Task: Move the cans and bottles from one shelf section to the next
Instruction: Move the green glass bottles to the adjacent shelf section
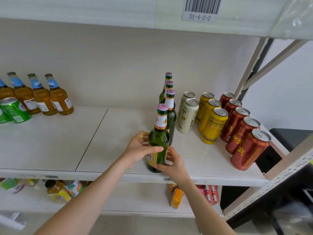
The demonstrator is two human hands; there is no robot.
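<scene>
A green glass bottle [159, 138] with a pink cap stands upright near the front edge of the right shelf section [125, 143]. My left hand [138, 148] wraps its left side and my right hand [172, 162] holds its lower right side. Behind it three more green bottles [170, 106] stand in a row. To their right stand two white cans [187, 116], three yellow cans [212, 126] and several red cans [242, 133]. On the left section stand several amber bottles [42, 97] with blue neck labels and green cans [14, 110].
A seam [92, 139] divides the two shelf sections. The upper shelf [199, 16] carries a barcode label. A metal upright and brace [250, 73] stand at the right end. The lower shelf holds jars [58, 190], an orange box [177, 198] and pink packs [210, 194].
</scene>
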